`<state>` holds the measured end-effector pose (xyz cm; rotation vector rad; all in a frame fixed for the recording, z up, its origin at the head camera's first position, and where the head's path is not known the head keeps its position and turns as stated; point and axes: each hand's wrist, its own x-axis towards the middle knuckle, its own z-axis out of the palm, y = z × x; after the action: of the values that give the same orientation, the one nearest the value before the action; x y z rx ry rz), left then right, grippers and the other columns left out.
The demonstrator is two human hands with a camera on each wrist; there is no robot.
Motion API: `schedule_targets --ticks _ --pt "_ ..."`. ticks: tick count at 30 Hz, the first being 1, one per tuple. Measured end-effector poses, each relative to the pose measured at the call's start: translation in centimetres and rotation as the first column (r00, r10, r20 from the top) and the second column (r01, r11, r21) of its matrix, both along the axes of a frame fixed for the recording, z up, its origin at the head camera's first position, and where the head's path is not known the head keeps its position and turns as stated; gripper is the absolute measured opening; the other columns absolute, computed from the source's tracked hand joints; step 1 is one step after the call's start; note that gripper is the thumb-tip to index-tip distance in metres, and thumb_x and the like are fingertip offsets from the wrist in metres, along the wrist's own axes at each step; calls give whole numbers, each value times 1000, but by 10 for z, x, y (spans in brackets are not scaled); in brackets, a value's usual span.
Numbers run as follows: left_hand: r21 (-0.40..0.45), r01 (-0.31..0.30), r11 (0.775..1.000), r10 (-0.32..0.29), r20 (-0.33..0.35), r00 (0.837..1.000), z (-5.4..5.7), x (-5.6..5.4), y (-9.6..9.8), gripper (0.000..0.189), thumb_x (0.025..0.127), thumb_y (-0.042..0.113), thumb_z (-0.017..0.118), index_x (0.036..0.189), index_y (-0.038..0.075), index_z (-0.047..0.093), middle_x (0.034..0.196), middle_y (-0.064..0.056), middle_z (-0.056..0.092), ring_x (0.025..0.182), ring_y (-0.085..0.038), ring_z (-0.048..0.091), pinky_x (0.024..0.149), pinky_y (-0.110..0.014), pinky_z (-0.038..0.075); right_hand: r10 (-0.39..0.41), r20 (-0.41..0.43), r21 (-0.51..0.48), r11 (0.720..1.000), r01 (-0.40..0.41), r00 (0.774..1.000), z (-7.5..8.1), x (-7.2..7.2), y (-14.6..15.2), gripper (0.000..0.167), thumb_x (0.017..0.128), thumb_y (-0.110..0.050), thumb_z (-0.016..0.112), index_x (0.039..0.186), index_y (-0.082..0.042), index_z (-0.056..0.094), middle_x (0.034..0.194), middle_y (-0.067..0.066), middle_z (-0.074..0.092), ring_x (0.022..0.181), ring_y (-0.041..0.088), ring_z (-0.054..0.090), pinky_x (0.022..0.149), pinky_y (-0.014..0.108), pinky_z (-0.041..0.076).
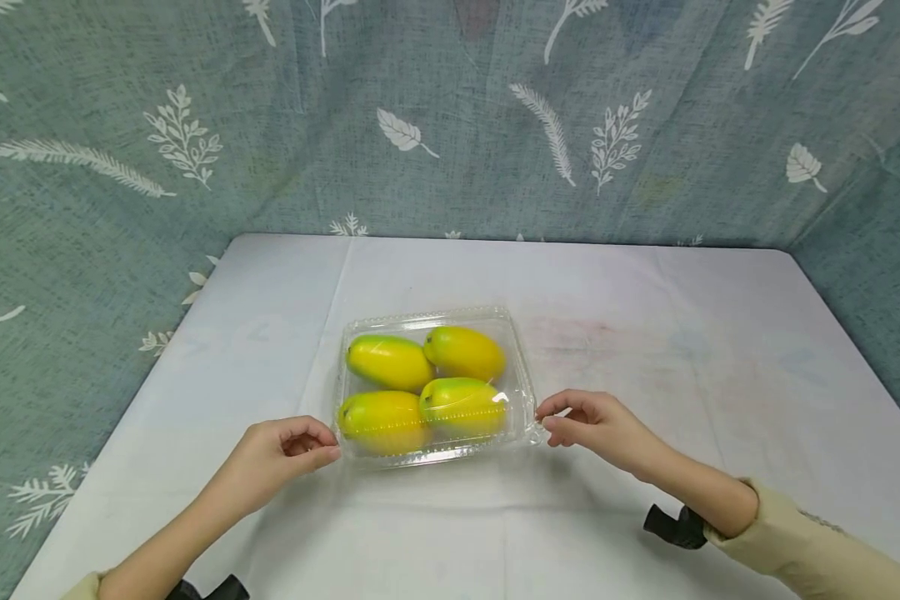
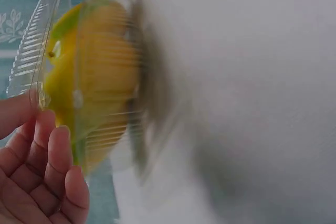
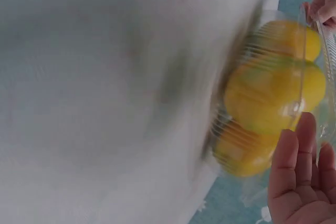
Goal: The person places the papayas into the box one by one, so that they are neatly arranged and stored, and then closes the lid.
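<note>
A clear plastic clamshell box (image 1: 435, 457) sits on the white-covered table with several yellow-green mangoes (image 1: 461, 408) inside. Its lid lies over the fruit, and a narrow gap shows between the lid's rim and the base's rim in both wrist views. At the near left corner, my left hand (image 1: 288, 454) pinches the lid's rim (image 2: 44, 56) between thumb and forefinger, other fingers loosely bent. My right hand (image 1: 588, 425) pinches the near right corner with thumb and forefinger. In the right wrist view that thumb is hidden, and the fingers (image 3: 286, 156) stand beside the box.
White cloth (image 1: 645, 333) with faint stains covers the table around the box. A teal curtain (image 1: 450, 125) with white leaf prints hangs behind and along the sides. A black wrist strap (image 1: 675, 527) is on the right forearm.
</note>
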<state>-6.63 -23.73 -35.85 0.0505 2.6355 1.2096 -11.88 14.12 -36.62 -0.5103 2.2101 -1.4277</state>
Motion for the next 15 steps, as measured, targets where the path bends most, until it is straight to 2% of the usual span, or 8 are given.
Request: schedule_targets --ticks 5,11,15 --pt "25 -15 1000 15 7 1000 -9 0 2 17 79 22 70 84 7 66 72 -2 61 59 -7 49 55 -21 43 -43 51 -19 999 44 998 -10 0 -4 26 87 -19 61 100 4 60 86 18 61 71 29 60 71 28 51" --pt "62 -57 996 54 49 997 -13 -1 5 21 78 23 71 84 4 65 70 -2 58 57 -8 49 53 -22 44 -80 75 -8 997 81 994 -18 -2 -8 24 86 -18 63 95 3 58 79 16 59 62 18 54 64 30 50" --pt "81 -81 993 77 57 995 -17 -2 7 21 78 22 71 86 4 64 71 -2 57 58 -7 48 54 -22 43 -88 89 1 996 88 992 -22 -5 -9 22 86 -18 63 92 2 56 73 13 56 59 16 51 60 31 49"
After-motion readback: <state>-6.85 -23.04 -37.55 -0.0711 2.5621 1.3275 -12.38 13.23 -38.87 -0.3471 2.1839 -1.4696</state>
